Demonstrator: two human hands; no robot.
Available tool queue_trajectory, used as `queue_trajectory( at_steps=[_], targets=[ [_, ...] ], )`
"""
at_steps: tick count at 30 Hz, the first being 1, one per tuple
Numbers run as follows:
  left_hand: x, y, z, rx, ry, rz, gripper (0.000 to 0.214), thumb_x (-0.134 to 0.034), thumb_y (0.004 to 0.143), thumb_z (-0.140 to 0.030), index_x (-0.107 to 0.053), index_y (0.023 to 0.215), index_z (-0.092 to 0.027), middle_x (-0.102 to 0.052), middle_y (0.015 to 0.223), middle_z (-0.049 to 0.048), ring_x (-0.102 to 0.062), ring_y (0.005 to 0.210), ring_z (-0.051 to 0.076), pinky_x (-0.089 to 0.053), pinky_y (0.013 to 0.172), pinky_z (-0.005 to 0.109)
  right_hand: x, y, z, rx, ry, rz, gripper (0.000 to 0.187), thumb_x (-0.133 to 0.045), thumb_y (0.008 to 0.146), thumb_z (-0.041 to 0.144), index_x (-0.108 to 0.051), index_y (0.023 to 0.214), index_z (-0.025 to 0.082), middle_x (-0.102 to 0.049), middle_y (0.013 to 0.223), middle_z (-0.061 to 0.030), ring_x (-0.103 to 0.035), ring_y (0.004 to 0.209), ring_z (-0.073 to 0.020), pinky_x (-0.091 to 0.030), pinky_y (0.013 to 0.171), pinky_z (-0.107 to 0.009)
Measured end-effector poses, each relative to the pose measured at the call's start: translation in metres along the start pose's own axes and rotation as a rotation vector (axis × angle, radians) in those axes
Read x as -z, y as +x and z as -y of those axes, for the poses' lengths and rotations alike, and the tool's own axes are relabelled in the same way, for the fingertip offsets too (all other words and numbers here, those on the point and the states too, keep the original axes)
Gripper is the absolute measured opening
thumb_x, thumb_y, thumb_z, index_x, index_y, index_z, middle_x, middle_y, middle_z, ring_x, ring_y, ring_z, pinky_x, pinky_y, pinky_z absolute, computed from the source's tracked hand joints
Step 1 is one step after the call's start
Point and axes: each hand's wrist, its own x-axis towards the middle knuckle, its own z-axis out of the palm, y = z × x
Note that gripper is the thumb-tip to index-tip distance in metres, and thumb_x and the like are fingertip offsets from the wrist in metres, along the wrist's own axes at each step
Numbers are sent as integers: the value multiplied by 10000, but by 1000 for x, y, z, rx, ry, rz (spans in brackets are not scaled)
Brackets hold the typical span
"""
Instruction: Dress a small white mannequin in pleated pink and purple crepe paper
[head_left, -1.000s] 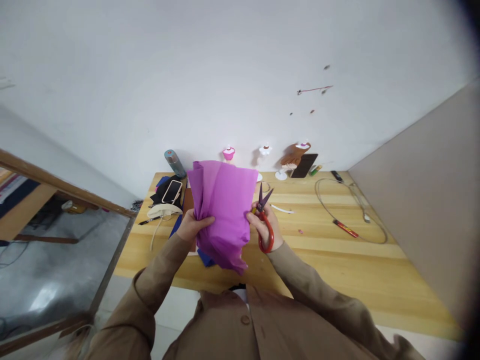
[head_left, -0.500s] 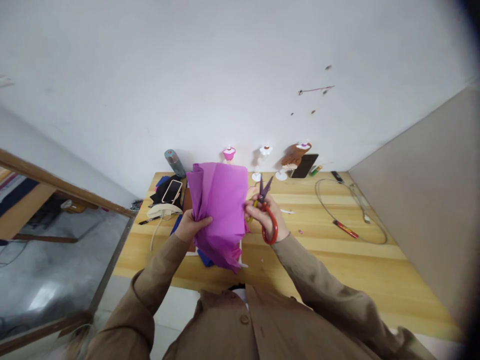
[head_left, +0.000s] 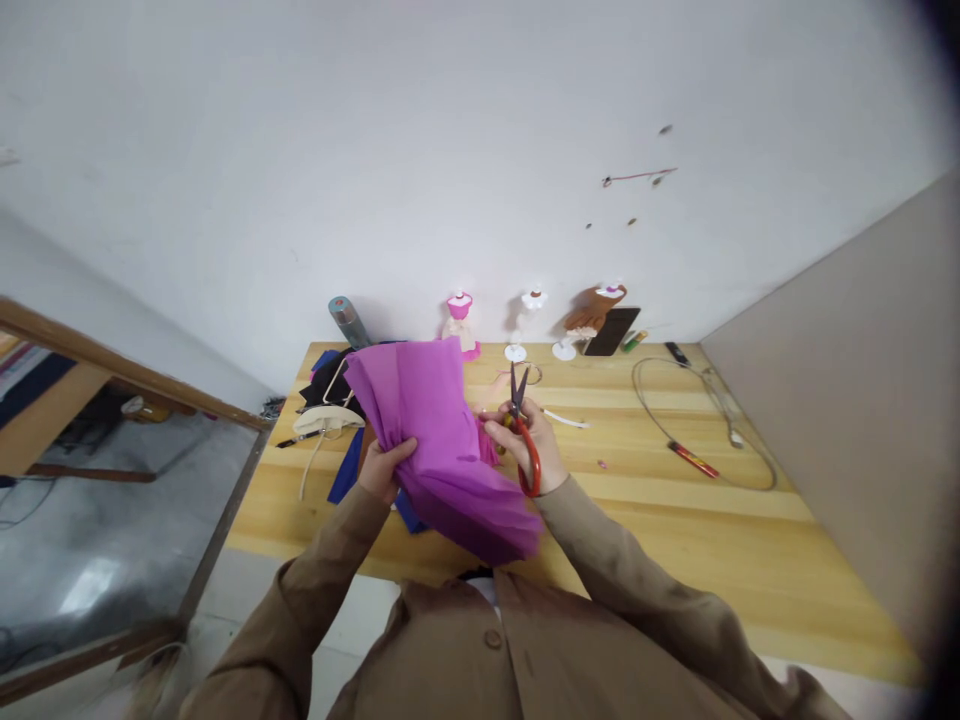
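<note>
Directly in front of your jacket, the purple fabric is held above the near part of the wooden table. Your left hand grasps its left side, thumb on top. Your right hand, near its right side, grasps the red-handled scissors, blades parted and pointing away from you; fingertip contact with the fabric cannot be determined. Farther back, three dress forms stand near the wall.
</note>
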Motion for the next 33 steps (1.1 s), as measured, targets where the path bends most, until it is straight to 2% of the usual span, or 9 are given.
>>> queue_trajectory(
  at_steps=[3, 6, 9, 13, 18, 22, 26, 29, 33],
  targets=[
    [4, -1, -5, -7, 78, 48, 453, -937, 372, -279, -696, 730, -142, -722, 700, 25, -660, 651, 183, -547, 694, 337, -3, 13, 9, 13, -21, 44, 498, -837, 605, 492, -476, 830, 233, -665, 801, -12, -642, 686, -162, -488, 553, -276],
    [9, 2, -11, -45, 168, 93, 424, -935, 378, -297, -690, 685, -137, -702, 656, 9, -622, 604, 152, -533, 647, 303, -9, 27, 21, 48, -30, 22, 500, -859, 576, 454, -475, 805, 229, -570, 675, 55, -560, 525, -111, -457, 478, -260],
    [13, 4, -20, -136, 316, 123, 364, -920, 415, -305, -666, 611, -135, -638, 565, -24, -554, 545, 111, -490, 582, 253, -15, 40, 31, 60, -44, -34, 500, -874, 531, 395, -464, 764, 230, -487, 568, 101, -477, 407, -85, -407, 392, -245],
    [14, 3, -37, -239, 486, 139, 320, -897, 442, -286, -638, 561, -139, -594, 532, -37, -518, 545, 106, -452, 554, 236, -14, 53, 40, 47, -86, -19, 500, -877, 512, 357, -467, 769, 231, -491, 511, 110, -453, 358, -82, -368, 348, -228],
    [8, -1, -44, -237, 431, 72, 321, -901, 408, -259, -661, 580, -133, -622, 545, -26, -534, 551, 117, -452, 551, 243, -12, 43, 40, 36, -78, 10, 506, -836, 587, 442, -441, 825, 232, -580, 581, 55, -589, 489, -146, -420, 415, -242],
    [4, -3, -25, -214, 85, -41, 408, -918, 413, -285, -699, 724, -135, -711, 681, 14, -620, 630, 155, -517, 653, 296, -22, 11, 25, 108, -194, 118, 399, -808, 635, 366, -474, 797, 219, -563, 660, 46, -546, 555, -118, -447, 523, -259],
    [-2, -10, 6, -193, -85, -124, 449, -928, 392, -287, -686, 745, -151, -724, 719, 13, -650, 661, 156, -530, 721, 302, -29, -8, 15, 206, -317, 72, 244, -699, 693, 255, -465, 753, 221, -483, 633, 65, -461, 553, -105, -400, 552, -253],
    [-9, -15, 30, -61, -322, -170, 488, -922, 406, -223, -692, 832, -167, -742, 799, 20, -681, 731, 170, -538, 780, 309, -27, -13, 15, 239, -401, 74, 197, -666, 706, 233, -483, 779, 221, -509, 659, 54, -480, 584, -118, -404, 587, -263],
    [-15, -16, 52, 12, -386, -181, 506, -898, 470, -237, -686, 924, -163, -745, 870, 52, -698, 801, 202, -545, 837, 361, -23, -19, 13, 217, -410, 55, 193, -677, 714, 260, -512, 807, 222, -554, 692, 38, -522, 613, -134, -429, 610, -273]
  ],
)
